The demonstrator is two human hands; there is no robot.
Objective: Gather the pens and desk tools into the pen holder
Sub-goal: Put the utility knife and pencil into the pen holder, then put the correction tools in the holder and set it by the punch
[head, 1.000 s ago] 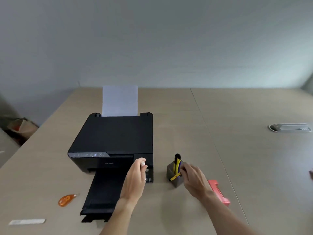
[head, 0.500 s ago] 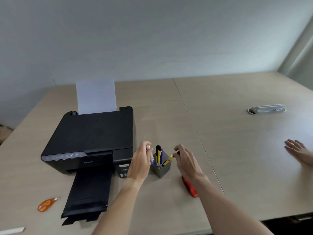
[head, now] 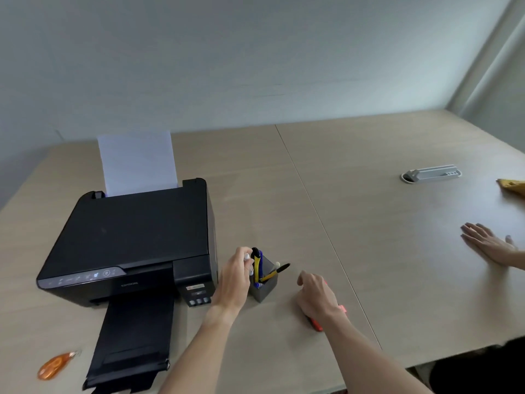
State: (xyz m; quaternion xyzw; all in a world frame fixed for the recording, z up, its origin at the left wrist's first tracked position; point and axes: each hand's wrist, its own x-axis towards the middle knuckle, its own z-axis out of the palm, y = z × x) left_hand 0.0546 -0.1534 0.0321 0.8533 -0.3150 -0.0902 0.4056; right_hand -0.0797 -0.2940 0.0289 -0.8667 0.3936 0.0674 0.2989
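A small grey pen holder stands on the table beside the printer. A yellow and blue box cutter stands in it, and a yellow pen leans out to the right. My left hand is at the holder's left rim, fingers closed on a small white-tipped item. My right hand hovers right of the holder with curled fingers, holding nothing. It lies over a red stapler on the table. An orange correction tape lies at the front left.
A black printer with its output tray extended and paper loaded fills the left. Another person's hand rests flat at the right. A grey cable box and a yellow object lie at the far right.
My right hand let go of the yellow pen, which now leans in the holder, and drew back right over the stapler. My left hand stays at the holder. The view shifted.
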